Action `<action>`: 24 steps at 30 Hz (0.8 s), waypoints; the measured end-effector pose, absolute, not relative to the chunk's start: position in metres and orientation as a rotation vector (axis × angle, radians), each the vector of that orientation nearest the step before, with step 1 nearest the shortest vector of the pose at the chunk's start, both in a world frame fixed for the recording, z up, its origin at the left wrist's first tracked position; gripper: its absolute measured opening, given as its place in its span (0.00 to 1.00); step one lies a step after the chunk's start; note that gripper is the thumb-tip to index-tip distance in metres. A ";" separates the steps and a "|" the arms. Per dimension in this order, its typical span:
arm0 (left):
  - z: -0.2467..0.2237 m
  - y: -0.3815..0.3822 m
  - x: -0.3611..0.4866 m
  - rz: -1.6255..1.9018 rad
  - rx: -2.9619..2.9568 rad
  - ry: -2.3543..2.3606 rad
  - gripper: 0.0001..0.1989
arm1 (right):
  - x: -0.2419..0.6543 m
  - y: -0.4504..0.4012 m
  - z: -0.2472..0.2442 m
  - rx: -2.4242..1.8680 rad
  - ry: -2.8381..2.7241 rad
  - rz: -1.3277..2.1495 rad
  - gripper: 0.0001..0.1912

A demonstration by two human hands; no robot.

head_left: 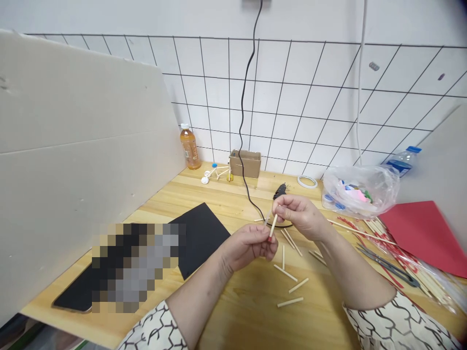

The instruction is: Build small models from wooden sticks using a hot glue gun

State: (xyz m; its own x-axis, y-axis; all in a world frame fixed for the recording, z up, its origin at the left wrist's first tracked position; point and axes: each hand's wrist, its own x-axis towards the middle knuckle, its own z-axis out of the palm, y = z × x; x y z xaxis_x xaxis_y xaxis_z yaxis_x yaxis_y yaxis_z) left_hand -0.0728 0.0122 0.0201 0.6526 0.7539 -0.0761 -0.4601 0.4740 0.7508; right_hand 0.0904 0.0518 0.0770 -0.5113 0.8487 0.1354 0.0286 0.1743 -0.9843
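Observation:
In front of me, a short wooden stick (273,225) with a red lower end is held at a slant. My right hand (299,214) pinches its upper end between thumb and fingers. Closed around the lower end is my left hand (255,243), its fingertips at the red part. A thin pale strip (267,217) rises beside the stick from my left fingers; I cannot make out what it is. Below my hands lie several cut stick pieces (290,302) on the wooden table (241,311). The black glue gun (280,191) is just behind my right hand.
Left are black paper (204,233) and a blurred dark item. At the back stand a drink bottle (189,148), a stick-and-cap model (217,172), a cardboard box (248,164) and tape (307,182). Right are a plastic bag (359,192), snips (394,270) and red paper (426,233).

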 end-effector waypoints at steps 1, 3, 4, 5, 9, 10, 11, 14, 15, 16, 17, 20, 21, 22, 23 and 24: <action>0.020 0.013 -0.072 0.781 0.752 0.444 0.15 | 0.094 0.050 0.077 -0.854 -1.716 1.377 0.12; 0.019 0.013 -0.071 0.800 0.733 0.475 0.15 | 0.101 0.046 0.075 -0.893 -1.688 1.322 0.11; 0.018 0.014 -0.071 0.811 0.734 0.492 0.14 | 0.104 0.043 0.074 -0.914 -1.671 1.306 0.11; 0.018 0.014 -0.070 0.826 0.744 0.511 0.14 | 0.107 0.040 0.073 -0.935 -1.656 1.293 0.12; 0.019 0.013 -0.069 0.867 0.855 0.603 0.14 | 0.117 0.025 0.067 -1.011 -1.641 1.225 0.13; 0.018 0.013 -0.068 0.875 0.897 0.631 0.14 | 0.119 0.021 0.064 -1.031 -1.646 1.206 0.14; 0.018 0.012 -0.067 0.885 0.945 0.661 0.14 | 0.122 0.016 0.061 -1.055 -1.650 1.193 0.15; 0.015 0.010 -0.063 0.897 1.088 0.737 0.14 | 0.130 0.004 0.051 -1.126 -1.647 1.232 0.18; 0.014 0.009 -0.062 0.891 1.119 0.752 0.14 | 0.133 0.001 0.048 -1.143 -1.643 1.254 0.19; 0.013 0.008 -0.060 0.878 1.144 0.764 0.14 | 0.136 -0.003 0.045 -1.159 -1.641 1.261 0.19; 0.012 0.007 -0.059 0.861 1.164 0.776 0.14 | 0.138 -0.006 0.043 -1.178 -1.641 1.249 0.19; 0.009 0.005 -0.055 0.803 1.221 0.831 0.15 | 0.143 -0.012 0.038 -1.239 -1.656 1.171 0.17; 0.008 0.004 -0.054 0.792 1.238 0.849 0.15 | 0.144 -0.013 0.036 -1.252 -1.659 1.151 0.16; 0.007 0.004 -0.053 0.787 1.251 0.862 0.15 | 0.145 -0.013 0.034 -1.258 -1.665 1.141 0.16; 0.006 0.003 -0.052 0.791 1.257 0.871 0.15 | 0.146 -0.013 0.032 -1.262 -1.672 1.136 0.15; 0.005 0.003 -0.051 0.803 1.257 0.877 0.14 | 0.147 -0.013 0.030 -1.268 -1.681 1.133 0.15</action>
State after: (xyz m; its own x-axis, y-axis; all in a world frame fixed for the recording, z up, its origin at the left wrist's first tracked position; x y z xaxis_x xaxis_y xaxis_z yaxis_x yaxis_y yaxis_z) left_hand -0.0510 0.0031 0.0053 0.4525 0.8849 -0.1100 -0.0314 0.1391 0.9898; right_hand 0.1471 -0.0129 0.0302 -0.2442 0.9687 0.0443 0.3225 0.1242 -0.9384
